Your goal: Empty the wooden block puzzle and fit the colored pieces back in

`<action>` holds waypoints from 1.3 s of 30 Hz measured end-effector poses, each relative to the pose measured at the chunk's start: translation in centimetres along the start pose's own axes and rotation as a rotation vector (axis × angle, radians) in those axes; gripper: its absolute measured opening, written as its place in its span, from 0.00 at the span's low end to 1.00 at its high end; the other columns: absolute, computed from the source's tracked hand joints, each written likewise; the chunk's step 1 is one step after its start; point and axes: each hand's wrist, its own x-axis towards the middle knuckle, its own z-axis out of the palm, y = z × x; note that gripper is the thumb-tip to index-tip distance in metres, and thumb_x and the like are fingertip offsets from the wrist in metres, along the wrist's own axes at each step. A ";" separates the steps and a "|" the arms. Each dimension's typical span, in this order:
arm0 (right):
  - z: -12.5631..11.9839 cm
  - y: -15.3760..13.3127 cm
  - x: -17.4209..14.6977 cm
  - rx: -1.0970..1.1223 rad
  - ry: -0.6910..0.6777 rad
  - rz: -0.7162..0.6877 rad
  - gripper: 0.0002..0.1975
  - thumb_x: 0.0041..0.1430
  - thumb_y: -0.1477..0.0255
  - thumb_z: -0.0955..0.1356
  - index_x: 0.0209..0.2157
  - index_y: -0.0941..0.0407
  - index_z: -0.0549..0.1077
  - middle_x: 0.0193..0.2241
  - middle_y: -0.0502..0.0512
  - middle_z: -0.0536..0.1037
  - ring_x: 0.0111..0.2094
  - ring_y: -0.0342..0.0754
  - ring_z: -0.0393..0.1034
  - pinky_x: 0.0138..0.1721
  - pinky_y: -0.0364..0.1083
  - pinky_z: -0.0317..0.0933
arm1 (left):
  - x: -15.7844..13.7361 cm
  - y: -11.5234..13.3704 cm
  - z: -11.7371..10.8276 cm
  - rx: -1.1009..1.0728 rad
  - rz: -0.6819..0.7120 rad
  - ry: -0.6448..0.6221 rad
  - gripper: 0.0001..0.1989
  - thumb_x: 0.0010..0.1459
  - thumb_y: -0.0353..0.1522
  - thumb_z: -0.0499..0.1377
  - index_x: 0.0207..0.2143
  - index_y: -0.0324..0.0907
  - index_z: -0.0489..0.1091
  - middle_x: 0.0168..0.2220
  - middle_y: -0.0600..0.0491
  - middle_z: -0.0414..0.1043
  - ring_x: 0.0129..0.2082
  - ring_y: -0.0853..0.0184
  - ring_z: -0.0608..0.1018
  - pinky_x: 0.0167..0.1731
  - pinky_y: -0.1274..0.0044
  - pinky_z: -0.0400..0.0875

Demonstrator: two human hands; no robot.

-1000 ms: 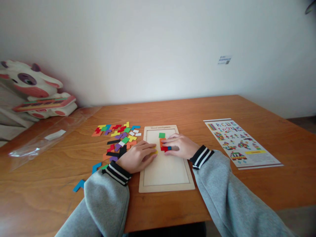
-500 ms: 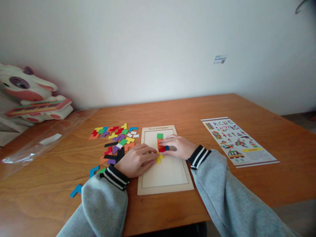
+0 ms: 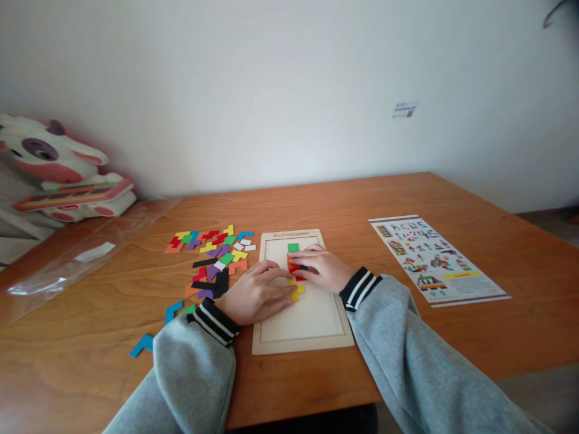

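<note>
A light wooden board [image 3: 303, 345] with a raised rim lies in front of me. On it, a green square piece [image 3: 293, 248] sits above an orange piece [image 3: 289, 259], with a red piece [image 3: 299, 278] and a bit of blue below, partly covered by fingers. My left hand [image 3: 257, 293] reaches in from the left, its fingertips closed against a yellow puzzle piece [image 3: 296, 292] just under the red. My right hand [image 3: 326, 269] comes from the right, thumb and fingers closing around the red and blue pieces. The fingers hide exact contact.
Several coloured flat pieces [image 3: 221, 253] are scattered left of the board, with a blue one [image 3: 142, 345] nearer me. A clear plastic bag [image 3: 54, 283] and a cow-shaped toy keyboard [image 3: 85, 196] are at far left. A printed pattern sheet [image 3: 434, 259] lies right.
The yellow piece and my left fingers have shifted slightly right, up under the red piece. My right fingers now cover more of the blue.
</note>
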 end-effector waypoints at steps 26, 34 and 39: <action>-0.8 0.5 0.1 0.085 0.324 0.209 0.15 0.66 0.76 0.61 0.48 0.53 0.77 0.45 0.57 0.81 0.46 0.49 0.76 0.50 0.51 0.69 | -0.2 -0.1 0.1 -0.046 -0.112 -0.180 0.25 0.67 0.38 0.53 0.65 0.46 0.59 0.67 0.46 0.55 0.69 0.56 0.56 0.66 0.59 0.57; -0.6 1.0 -0.3 -0.033 0.166 0.068 0.14 0.64 0.76 0.65 0.48 0.52 0.76 0.44 0.57 0.81 0.46 0.51 0.74 0.50 0.54 0.67 | -0.2 0.0 0.4 -0.065 -0.104 -0.176 0.21 0.68 0.38 0.51 0.62 0.47 0.63 0.66 0.46 0.58 0.67 0.57 0.60 0.66 0.58 0.55; -0.5 0.5 -0.1 -0.048 0.155 0.037 0.11 0.63 0.75 0.68 0.47 0.52 0.77 0.42 0.56 0.82 0.45 0.52 0.73 0.48 0.55 0.66 | 0.0 0.2 0.1 -0.105 -0.099 -0.174 0.21 0.67 0.36 0.52 0.61 0.46 0.63 0.66 0.46 0.59 0.66 0.57 0.62 0.65 0.59 0.56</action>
